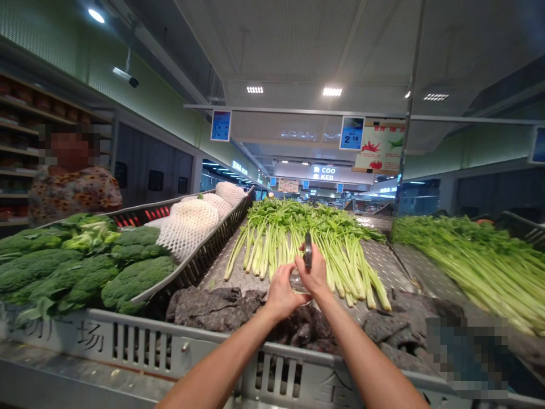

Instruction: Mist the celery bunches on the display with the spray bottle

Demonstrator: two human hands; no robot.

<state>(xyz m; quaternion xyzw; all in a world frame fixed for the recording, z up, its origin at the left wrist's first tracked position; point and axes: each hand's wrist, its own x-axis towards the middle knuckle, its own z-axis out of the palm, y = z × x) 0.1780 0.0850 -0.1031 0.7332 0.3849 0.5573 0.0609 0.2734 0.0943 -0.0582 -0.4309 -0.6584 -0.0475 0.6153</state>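
Dark object (307, 257) in right hand (317, 276)

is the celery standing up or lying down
Lying down: the celery stretches along the metal surface, pale ends toward the camera, leaves farther away.

Celery (264, 244) lies centrally on the tray (389, 267), leaves to the rear, stalk ends to the front. Cloth (204, 309) runs along the near side, between celery and front rail (193, 343). Broccoli (63, 272) lies at far left, behind the rail; the foam nets (193, 224) sit behind and right of it. A divider (204, 255) separates the nets from the celery. To the right of the tray stands a mirror (451, 176). Left hand (281, 289) and right hand (314, 272) are side by side over the near stalk ends, an item (307, 253) in the right. Overhead, beyond the celery, hang two price signs (352, 132), with a poster (380, 146) beside the right one. A person (74, 190) stands beyond the broccoli, shelves (17, 153) behind.
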